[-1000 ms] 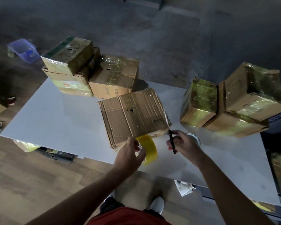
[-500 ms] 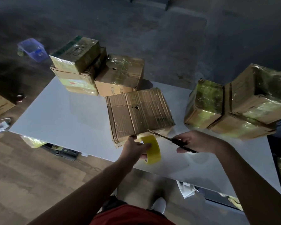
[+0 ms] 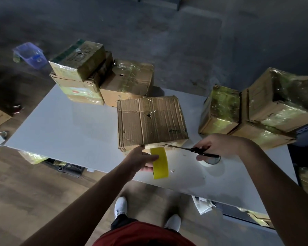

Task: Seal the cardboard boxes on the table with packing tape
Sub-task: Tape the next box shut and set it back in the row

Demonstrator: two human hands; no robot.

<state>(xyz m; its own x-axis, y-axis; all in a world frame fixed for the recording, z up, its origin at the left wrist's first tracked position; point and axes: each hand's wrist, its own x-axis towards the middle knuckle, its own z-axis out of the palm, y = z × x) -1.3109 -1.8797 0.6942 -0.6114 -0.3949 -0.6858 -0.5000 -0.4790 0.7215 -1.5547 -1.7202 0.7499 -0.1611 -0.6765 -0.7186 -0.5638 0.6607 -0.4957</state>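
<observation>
Working at middle box (image 3: 150,121), set flat near the front edge of the table (image 3: 69,132). Holding yellow tape roll (image 3: 160,163) in left hand (image 3: 140,159), fingers curled round its side; roll upright, just beside the box's near face. Gripping scissors (image 3: 190,149) in right hand (image 3: 219,145), fingers closed on the black handles, tips aimed at the box's lower near edge just above the roll. Cannot tell whether blades parted, nor whether a strip runs from roll to box. Also noted: paler roll (image 3: 211,161) flat on the table, partly under the right hand.

Progress, judged:
- Counted left group of boxes (image 3: 78,68) and right group (image 3: 281,96) as sealed: glossy tape over tops and sides.
- On middle box, only faint glints across the brown top, with a yellowish band along the near face. Taken as partly taped, at the cut-off step.
- Left to do, probably: sever tape, press the end down, check remaining seams.
- No other bare box seen on the table.
</observation>
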